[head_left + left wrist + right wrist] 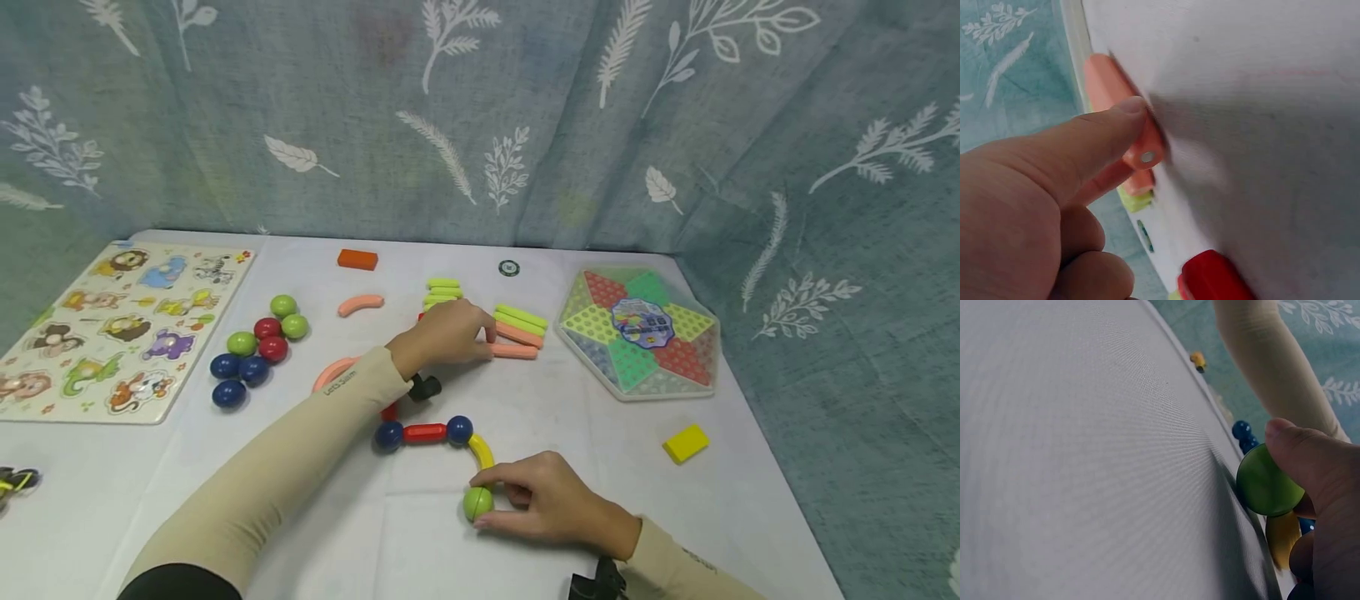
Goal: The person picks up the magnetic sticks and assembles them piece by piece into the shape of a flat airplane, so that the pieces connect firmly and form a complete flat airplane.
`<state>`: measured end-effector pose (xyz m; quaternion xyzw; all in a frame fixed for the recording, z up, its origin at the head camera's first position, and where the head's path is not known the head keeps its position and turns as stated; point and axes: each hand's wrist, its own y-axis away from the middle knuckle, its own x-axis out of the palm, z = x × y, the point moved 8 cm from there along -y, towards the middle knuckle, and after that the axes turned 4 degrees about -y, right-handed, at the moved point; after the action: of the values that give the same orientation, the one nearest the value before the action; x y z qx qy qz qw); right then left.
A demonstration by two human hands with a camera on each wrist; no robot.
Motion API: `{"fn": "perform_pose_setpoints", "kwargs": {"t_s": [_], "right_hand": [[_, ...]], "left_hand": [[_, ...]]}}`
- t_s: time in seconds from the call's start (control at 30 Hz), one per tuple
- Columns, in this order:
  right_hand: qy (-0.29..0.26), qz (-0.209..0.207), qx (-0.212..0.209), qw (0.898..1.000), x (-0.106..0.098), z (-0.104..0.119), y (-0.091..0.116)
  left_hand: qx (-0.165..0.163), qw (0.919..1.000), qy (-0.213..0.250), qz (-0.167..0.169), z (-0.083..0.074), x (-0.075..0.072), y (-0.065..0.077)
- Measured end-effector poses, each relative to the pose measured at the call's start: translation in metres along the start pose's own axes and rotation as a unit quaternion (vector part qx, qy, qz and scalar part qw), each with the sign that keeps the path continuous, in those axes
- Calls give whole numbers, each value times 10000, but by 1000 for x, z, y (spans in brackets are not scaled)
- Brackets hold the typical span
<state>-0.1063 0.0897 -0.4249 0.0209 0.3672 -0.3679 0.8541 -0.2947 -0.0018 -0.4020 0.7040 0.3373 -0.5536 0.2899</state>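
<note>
My left hand [450, 337] reaches across the table and pinches a salmon-pink magnetic stick [513, 351] between thumb and fingers; a round metal spot shows on its end in the left wrist view. Beside it lie another salmon stick [519, 334] and lime-green sticks [521, 317]. Nearer me, my right hand [551, 500] pinches a green ball [477, 502] at the end of a curved yellow stick [482, 451]. That stick meets a blue ball [459, 430], which a red stick [425, 433] joins to another blue ball [389, 436]. My left forearm partly hides a curved salmon stick [332, 372].
An animal puzzle board [135, 329] lies at the left, with several loose green, red and blue balls [255, 370] beside it. A hexagonal patterned box [641, 329] stands right of the sticks. Orange [357, 259] and yellow blocks [686, 443] lie apart.
</note>
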Motion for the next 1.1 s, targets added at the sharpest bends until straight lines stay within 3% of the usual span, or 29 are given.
{"fn": "perform_pose_setpoints", "kwargs": {"t_s": [0.17, 0.3, 0.43, 0.53, 0.7, 0.8, 0.93, 1.1], "right_hand": [[-48, 22, -37, 10000, 3, 0, 2], [-42, 20, -198, 9998, 4, 3, 4], [34, 1, -216, 9998, 2, 3, 4], [47, 10, -191, 9998, 1, 3, 4], [36, 53, -162, 9998, 2, 4, 4], [3, 65, -55, 10000, 1, 2, 4], [72, 9, -28, 10000, -2, 0, 2], [208, 48, -19, 9998, 0, -1, 2]], "left_hand": [[-93, 9999, 57, -45, 2, -1, 9], [-152, 9987, 335, -362, 6, -17, 35], [-306, 9937, 819, -696, 12, -42, 83], [-449, 9888, 1210, -753, 16, -48, 126], [-682, 9862, 1337, -693, 18, -37, 194], [-810, 9828, 1512, -690, 15, -28, 221], [-814, 9792, 1713, -717, 7, -19, 232], [-501, 9865, 1479, -483, -8, -4, 230]]}}
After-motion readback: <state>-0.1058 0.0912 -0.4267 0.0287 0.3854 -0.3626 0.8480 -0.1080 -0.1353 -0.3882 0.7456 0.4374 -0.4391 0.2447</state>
